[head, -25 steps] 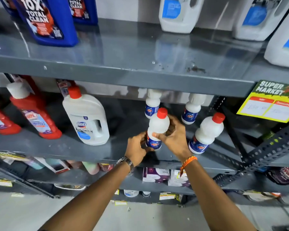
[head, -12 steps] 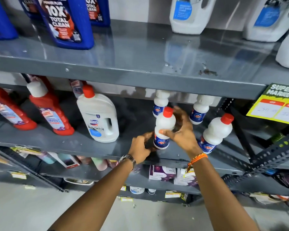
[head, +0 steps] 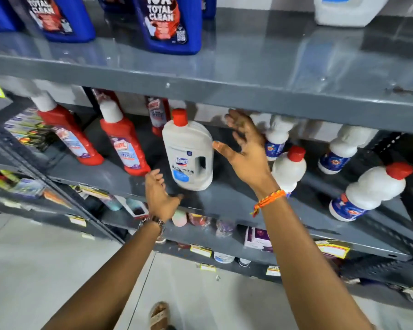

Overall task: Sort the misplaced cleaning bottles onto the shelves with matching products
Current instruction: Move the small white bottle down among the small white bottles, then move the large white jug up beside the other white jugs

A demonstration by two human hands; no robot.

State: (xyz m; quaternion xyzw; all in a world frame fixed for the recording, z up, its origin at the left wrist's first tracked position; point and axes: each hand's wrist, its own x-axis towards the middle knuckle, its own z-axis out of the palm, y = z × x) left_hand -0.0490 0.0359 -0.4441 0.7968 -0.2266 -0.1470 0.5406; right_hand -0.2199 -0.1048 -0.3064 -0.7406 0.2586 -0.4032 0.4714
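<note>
A large white Domex jug with a red cap stands on the grey middle shelf, between red bottles and small white bottles. My right hand is open with fingers spread, just right of the jug, its thumb close to the jug's side. My left hand is open below the jug's left corner at the shelf edge. A small white bottle with a red cap stands free behind my right wrist. Similar small white bottles stand to the right.
Red bottles with white caps stand left of the jug. Blue "Total Clean" jugs and a white jug sit on the top shelf. Lower shelves hold small packets and boxes. A sandalled foot is on the floor.
Both hands have let go of the small white bottle, which stays on the shelf. The hands opened and moved left toward the Domex jug. The view shifted left.
</note>
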